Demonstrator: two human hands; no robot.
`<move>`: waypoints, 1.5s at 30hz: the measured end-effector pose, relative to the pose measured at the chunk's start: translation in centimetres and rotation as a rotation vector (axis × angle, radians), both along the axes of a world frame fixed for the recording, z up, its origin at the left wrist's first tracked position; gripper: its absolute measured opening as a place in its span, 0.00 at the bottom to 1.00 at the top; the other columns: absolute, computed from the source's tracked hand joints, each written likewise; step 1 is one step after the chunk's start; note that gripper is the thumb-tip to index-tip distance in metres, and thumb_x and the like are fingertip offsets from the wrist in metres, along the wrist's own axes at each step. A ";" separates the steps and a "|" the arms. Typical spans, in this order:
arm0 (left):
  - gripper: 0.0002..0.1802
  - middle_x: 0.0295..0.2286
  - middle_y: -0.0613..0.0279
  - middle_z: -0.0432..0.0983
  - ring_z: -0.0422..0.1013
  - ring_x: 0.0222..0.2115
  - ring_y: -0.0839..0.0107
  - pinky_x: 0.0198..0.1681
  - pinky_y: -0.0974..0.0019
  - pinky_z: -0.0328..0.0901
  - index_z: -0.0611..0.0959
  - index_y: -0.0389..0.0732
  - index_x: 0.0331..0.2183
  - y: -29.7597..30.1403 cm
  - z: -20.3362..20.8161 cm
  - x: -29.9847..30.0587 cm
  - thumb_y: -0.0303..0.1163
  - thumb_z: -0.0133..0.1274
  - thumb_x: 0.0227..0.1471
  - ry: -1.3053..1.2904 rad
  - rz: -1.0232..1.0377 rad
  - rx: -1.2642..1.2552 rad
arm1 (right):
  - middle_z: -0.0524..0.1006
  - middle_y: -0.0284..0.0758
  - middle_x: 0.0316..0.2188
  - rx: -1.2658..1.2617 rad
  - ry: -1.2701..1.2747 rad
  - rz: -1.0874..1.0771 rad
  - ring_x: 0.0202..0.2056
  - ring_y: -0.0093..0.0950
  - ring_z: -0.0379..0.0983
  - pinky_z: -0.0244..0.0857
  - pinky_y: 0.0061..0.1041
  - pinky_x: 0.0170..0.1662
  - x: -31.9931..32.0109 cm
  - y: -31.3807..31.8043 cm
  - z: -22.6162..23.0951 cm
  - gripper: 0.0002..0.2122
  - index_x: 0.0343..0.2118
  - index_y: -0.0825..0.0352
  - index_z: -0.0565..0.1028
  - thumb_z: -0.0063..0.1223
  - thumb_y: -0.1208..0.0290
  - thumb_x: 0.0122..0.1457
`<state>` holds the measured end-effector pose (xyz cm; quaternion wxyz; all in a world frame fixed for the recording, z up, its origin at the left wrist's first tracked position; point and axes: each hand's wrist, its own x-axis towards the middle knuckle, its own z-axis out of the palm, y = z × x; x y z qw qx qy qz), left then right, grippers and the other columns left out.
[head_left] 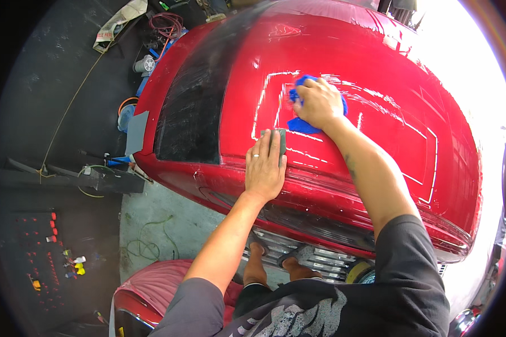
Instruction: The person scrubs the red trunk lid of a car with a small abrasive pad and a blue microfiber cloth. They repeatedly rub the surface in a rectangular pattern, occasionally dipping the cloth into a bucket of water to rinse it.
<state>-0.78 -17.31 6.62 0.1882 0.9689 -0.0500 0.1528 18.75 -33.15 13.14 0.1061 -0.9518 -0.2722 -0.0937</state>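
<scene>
A glossy red car body panel point(388, 146) fills the middle of the view, with white streaks of residue across it. My right hand point(319, 103) presses a blue cloth point(302, 126) flat on the panel, fingers spread over it. My left hand point(264, 165), with a ring on one finger, lies on a small grey block point(281, 140) pressed against the panel just below the cloth. A dark dull patch point(192, 115) covers the panel's left part.
A grey paper piece point(136, 132) sticks to the panel's left edge. Hoses, cables and a bucket point(126, 115) lie on the dark floor at the left. A rack with small coloured items point(67, 264) stands at lower left. Another red body part point(152, 286) lies by my feet.
</scene>
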 end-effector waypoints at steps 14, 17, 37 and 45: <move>0.38 0.77 0.48 0.48 0.44 0.78 0.48 0.76 0.31 0.38 0.60 0.46 0.76 5.1 0.0 -1.1 0.44 0.48 0.72 0.327 -0.205 0.067 | 0.83 0.38 0.46 0.320 -0.345 -0.500 0.52 0.44 0.78 0.72 0.47 0.54 -8.9 -13.4 -1.9 0.16 0.33 0.61 0.81 0.72 0.53 0.56; 0.39 0.77 0.49 0.45 0.42 0.78 0.49 0.76 0.29 0.36 0.59 0.49 0.77 5.8 0.3 -0.6 0.45 0.49 0.72 0.370 -0.248 0.118 | 0.73 0.43 0.66 0.218 -0.277 -0.801 0.67 0.46 0.67 0.60 0.55 0.66 -14.9 -18.3 -2.4 0.27 0.50 0.58 0.81 0.76 0.46 0.53; 0.45 0.79 0.51 0.37 0.34 0.79 0.53 0.79 0.36 0.31 0.49 0.46 0.78 3.5 1.6 37.5 0.62 0.32 0.74 0.420 -0.059 0.129 | 0.71 0.45 0.64 0.155 -0.326 -0.921 0.67 0.51 0.65 0.59 0.55 0.67 -15.4 -20.2 -4.0 0.25 0.55 0.59 0.78 0.69 0.55 0.55; 0.43 0.77 0.42 0.40 0.38 0.78 0.46 0.77 0.33 0.36 0.50 0.38 0.77 3.1 2.5 8.0 0.51 0.41 0.74 0.402 -0.251 0.193 | 0.71 0.42 0.65 0.130 -0.306 -0.985 0.67 0.47 0.65 0.61 0.55 0.66 -15.1 -20.1 -3.9 0.24 0.56 0.56 0.78 0.68 0.53 0.58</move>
